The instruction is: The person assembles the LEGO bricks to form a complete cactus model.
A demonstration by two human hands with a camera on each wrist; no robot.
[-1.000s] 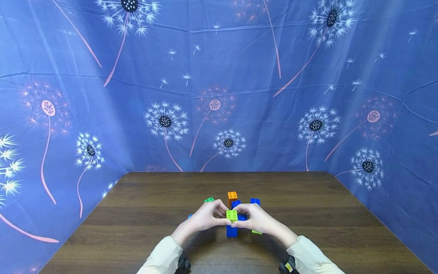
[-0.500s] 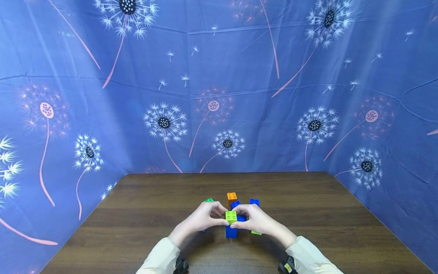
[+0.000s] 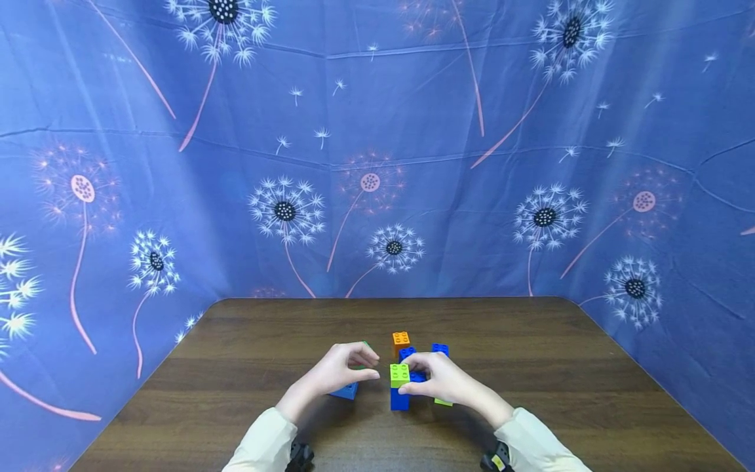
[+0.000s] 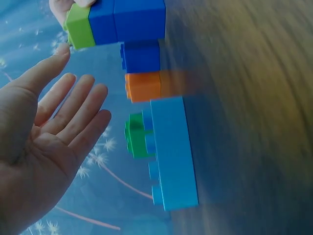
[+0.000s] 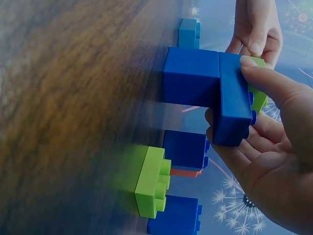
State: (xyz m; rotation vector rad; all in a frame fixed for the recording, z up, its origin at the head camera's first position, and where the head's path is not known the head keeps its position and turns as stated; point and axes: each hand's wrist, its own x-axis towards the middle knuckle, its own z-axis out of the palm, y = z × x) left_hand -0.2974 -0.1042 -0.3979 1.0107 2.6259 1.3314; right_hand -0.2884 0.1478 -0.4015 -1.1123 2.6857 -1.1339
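Observation:
A small stack of toy building blocks stands on the table: a blue block (image 5: pixel 190 76) at the bottom, a longer blue block (image 5: pixel 234 117) reaching out to the right over it, and a lime green block (image 3: pixel 399 373) on top. My right hand (image 3: pixel 441 377) holds the stack's upper part, thumb on the near side and fingers behind. To the left of the stack, my left hand (image 3: pixel 339 368) is apart from it with nothing in its grasp. In the left wrist view its fingers (image 4: pixel 80 105) are extended. A light blue block (image 4: pixel 173 156) lies below this hand.
Behind the stack stand an orange block (image 3: pixel 401 341) and a dark blue block (image 4: pixel 142 56). A green block (image 4: pixel 137 137) is at the left. Off to the right sit a lime block (image 5: pixel 151 181) and another blue block (image 5: pixel 176 213). Patterned cloth hangs behind the wooden table (image 3: pixel 265 328).
My left hand has let go of the lime block and drawn away to the left, uncovering the light blue block. The right hand keeps its hold, and the stack stays in place.

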